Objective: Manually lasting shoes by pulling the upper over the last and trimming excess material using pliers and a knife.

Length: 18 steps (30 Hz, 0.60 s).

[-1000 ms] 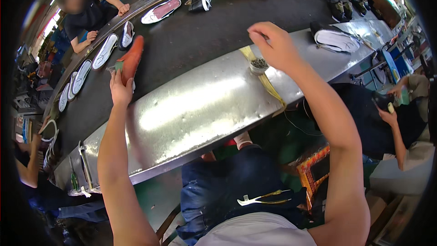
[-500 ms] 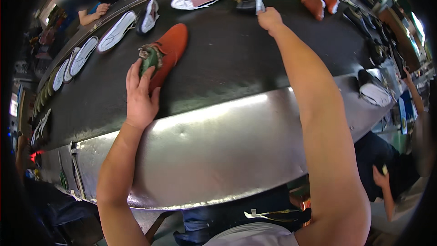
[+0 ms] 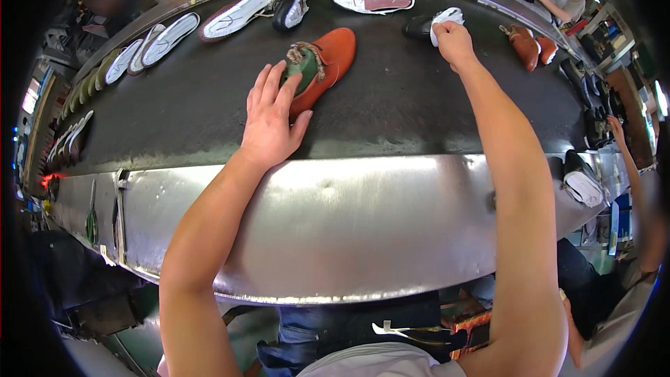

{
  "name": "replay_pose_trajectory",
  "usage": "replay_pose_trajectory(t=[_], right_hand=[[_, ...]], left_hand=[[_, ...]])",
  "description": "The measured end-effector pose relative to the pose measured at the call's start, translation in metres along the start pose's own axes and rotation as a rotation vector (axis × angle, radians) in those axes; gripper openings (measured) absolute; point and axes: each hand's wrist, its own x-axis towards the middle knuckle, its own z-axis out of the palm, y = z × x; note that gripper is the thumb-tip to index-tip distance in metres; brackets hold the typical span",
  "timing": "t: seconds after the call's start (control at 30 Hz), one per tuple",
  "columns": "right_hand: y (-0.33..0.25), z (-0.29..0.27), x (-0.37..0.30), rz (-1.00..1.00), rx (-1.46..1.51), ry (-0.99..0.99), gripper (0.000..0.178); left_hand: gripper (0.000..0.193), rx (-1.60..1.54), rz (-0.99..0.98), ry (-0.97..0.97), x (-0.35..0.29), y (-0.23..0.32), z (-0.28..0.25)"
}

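Note:
My left hand (image 3: 269, 122) lies with stretched, spread fingers at the heel end of an orange leather shoe (image 3: 333, 59). A green form (image 3: 301, 73) with a frayed lace fills the shoe's opening, and my fingertips touch it. My right arm reaches far across the dark work surface. There my right hand (image 3: 453, 40) is closed on the white edge of a black shoe (image 3: 419, 26) with a white lining (image 3: 447, 15). A white-lined shoe with a pink insole (image 3: 386, 0) lies left of that, beyond the orange one.
Several white-lined shoes (image 3: 164, 38) line the far left edge. Orange shoes (image 3: 523, 45) and dark shoes (image 3: 583, 91) stand at the right. The metal ledge (image 3: 377, 230) nearest me carries scissors (image 3: 91, 216), a hammer-like tool (image 3: 120, 202) and a white-wrapped shoe (image 3: 583, 187). Other people work around.
The view has turned, shifting everything rightward. The black shoe in my right hand has tipped over, its white lining now facing more upward. My left hand stays at the orange shoe.

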Motion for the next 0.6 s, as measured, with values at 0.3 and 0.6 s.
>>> replay_pose_trajectory(t=[0.3,0.6], right_hand=[[-0.103,-0.163,-0.182,-0.014,1.196,-0.684,0.026],[-0.089,-0.202,-0.378,-0.027,1.324,-0.666,0.026]], left_hand=[[0.123,-0.236,0.022,0.166,-0.057,0.097,-0.072],[0.123,-0.322,0.172,0.362,-0.196,0.168,-0.139]])
